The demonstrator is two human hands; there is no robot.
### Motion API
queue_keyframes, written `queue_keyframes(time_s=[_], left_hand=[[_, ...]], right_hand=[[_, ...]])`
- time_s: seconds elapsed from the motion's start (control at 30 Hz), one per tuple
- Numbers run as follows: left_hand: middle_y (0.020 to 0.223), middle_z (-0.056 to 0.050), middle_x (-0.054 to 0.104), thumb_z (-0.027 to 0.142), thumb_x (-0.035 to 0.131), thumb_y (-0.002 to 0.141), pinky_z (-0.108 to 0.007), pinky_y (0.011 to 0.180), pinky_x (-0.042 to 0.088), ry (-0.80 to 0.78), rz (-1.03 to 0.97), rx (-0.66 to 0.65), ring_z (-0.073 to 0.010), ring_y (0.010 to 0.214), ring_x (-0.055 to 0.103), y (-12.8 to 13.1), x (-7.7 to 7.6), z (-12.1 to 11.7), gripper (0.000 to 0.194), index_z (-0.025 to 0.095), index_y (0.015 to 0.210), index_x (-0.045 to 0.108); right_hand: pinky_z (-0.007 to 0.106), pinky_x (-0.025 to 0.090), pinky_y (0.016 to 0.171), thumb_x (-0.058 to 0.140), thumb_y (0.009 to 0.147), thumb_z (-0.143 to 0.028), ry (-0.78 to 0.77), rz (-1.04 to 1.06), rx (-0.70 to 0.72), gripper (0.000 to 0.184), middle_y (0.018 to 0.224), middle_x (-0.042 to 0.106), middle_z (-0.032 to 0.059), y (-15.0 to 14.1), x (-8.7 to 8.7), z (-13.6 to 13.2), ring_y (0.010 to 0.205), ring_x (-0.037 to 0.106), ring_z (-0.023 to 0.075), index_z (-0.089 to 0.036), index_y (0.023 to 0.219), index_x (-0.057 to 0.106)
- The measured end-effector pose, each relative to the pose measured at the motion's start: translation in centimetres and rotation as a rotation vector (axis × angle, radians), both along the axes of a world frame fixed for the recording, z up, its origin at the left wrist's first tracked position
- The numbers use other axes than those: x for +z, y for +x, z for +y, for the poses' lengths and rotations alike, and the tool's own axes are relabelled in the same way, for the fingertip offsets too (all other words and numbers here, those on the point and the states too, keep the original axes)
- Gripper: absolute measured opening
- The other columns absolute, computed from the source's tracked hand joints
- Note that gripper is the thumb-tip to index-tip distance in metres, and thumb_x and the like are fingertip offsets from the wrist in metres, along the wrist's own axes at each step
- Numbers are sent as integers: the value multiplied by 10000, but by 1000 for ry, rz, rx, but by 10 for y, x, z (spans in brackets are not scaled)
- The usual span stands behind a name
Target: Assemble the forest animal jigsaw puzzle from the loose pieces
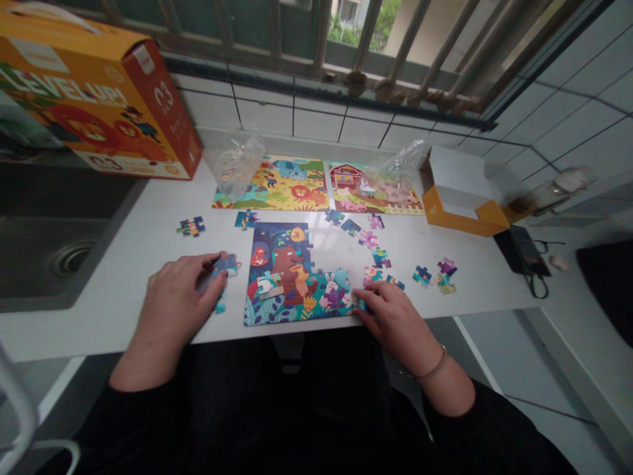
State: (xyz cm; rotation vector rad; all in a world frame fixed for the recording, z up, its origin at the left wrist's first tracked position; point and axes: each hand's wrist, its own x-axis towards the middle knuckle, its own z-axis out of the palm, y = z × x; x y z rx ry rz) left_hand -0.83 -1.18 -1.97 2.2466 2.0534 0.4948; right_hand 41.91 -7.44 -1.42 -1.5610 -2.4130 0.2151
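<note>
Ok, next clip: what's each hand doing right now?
Left hand: closed, holding a jigsaw piece.
Right hand: open, fingertips on the assembled puzzle.

Orange box (93, 99), blue-and-green jungle jigsaw puzzle (281, 264), white tiled wall (316, 124)

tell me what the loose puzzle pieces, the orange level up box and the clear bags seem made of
The loose multicoloured jigsaw pieces look like printed cardboard, probably, from their thin, flat die-cut shapes. The orange LEVEL UP box looks like glossy printed paperboard, with crisp folded edges. The crumpled clear bags look like thin plastic film, shiny along their creases.
</note>
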Motion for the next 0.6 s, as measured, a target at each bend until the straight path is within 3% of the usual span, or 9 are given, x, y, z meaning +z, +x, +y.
queue_keyframes(time_s=[0.4, 0.6], left_hand=[[1235, -134, 764, 519, 534, 1037, -467, 970, 510, 34, 6, -2, -350, 1110, 700, -1, -3, 0, 491, 208, 1380, 697], [1209, -135, 772, 524, 520, 1035, -459, 953, 506, 63, 3, -16, -350, 1094, 706, 1, -4, 2, 498, 190, 1350, 714]], right_hand=[[611, 623, 1066, 744, 1019, -255, 2, 2, 101, 399, 1401, 677, 228, 4, 6, 4, 1253, 686, 394, -160, 1404, 704], [625, 616, 1086, 763, 1010, -244, -37, 58, 167, 506, 1447, 700, 181, 15, 11, 6, 1293, 696, 376, -230, 1497, 625]])
